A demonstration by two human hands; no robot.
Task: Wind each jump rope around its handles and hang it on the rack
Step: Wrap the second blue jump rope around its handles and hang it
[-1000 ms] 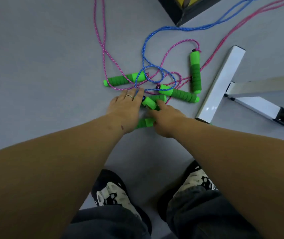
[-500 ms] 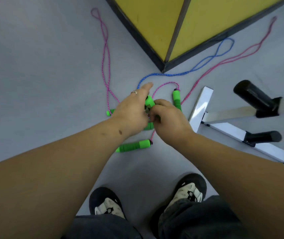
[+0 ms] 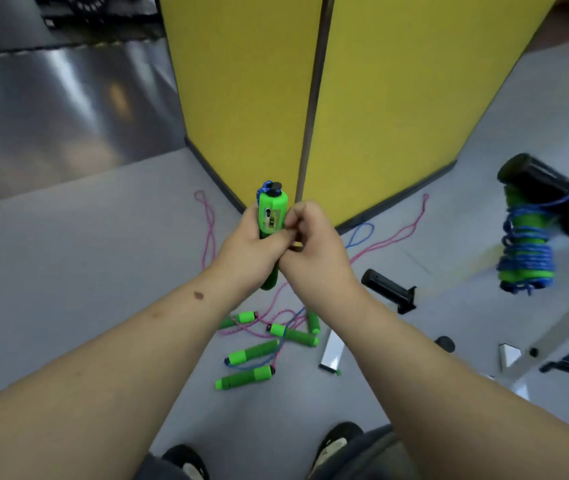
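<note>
We see both hands raised well off the floor now, where half a second ago they were down among the ropes: the left hand (image 3: 253,242) grips a pair of green handles (image 3: 271,216) held upright, its fingers curled round them, and the right hand (image 3: 314,237) sits against it with its fingers (image 3: 293,220) curled in and pinching at the side of the handles; what exactly they pinch we cannot tell. A bit of blue cord (image 3: 265,189) shows at the top of the handles, beside a black cap. The view has tilted up since the earlier frame, so the yellow panels (image 3: 397,98) now fill the upper middle and the floor (image 3: 86,254) lies farther below. On the floor beneath the forearms lie the other green handles (image 3: 252,353) tangled with pink rope (image 3: 207,233) and blue rope (image 3: 359,233), whose loops reach toward the foot of the panels. At the right a jump rope already wound (image 3: 523,251) in blue cord hangs from a black peg (image 3: 535,178) of the rack (image 3: 560,327), which came into view only partly before; a second, lower black peg (image 3: 388,292) stands bare. Our shoes (image 3: 335,441) show at the bottom edge.
</note>
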